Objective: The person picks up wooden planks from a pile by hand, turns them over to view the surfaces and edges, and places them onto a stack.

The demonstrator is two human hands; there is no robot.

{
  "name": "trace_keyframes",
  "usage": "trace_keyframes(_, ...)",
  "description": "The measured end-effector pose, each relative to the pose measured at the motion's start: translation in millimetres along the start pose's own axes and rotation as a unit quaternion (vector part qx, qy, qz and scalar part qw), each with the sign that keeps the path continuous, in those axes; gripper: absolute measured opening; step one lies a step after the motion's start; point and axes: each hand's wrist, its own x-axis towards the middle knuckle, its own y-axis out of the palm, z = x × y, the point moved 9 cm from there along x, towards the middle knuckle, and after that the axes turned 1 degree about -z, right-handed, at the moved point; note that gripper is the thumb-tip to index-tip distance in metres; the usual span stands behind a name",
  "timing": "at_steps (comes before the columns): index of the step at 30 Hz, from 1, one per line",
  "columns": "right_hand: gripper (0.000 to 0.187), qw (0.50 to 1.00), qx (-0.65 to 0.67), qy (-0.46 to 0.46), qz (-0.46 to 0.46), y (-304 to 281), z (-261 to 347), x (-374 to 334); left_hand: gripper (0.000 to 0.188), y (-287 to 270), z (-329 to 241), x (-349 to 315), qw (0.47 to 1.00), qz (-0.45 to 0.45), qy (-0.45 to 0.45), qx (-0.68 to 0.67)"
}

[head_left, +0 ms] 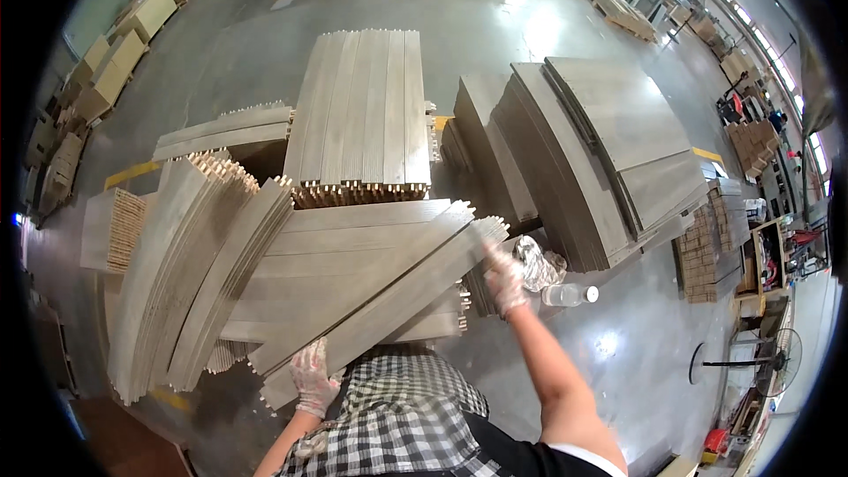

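My left hand (314,377), in a pale patterned glove, grips the near lower edge of a long grey wood-grain plank (397,287). The plank lies slantwise over a stack of like boards (327,247), with small wooden dowels jutting from its far right end. A second plank (371,278) lies alongside it, just behind. At the dowelled end is my right hand (505,281), gloved the same way. Its fingers are smeared by motion, and a grey blur in front of them hides whether they hold anything.
Curved stacks of dowelled boards (177,274) lean at left. Another board stack (362,110) lies behind, and large panels (618,141) stand at right. Beside my right hand are a crumpled whitish wrap (539,265) and a clear bottle (565,295). A fan (777,362) stands far right.
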Motion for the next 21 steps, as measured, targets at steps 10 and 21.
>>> trace_keyframes(10,0.032,0.981,0.024,0.189,-0.024,-32,-37,33,0.081,-5,0,0,1.000,0.013,0.004,0.015)
trace_keyframes(21,0.044,0.975,-0.032,0.219,-0.017,-6,-46,-2,0.071,9,-95,74,0.988,0.042,0.145,-0.022)
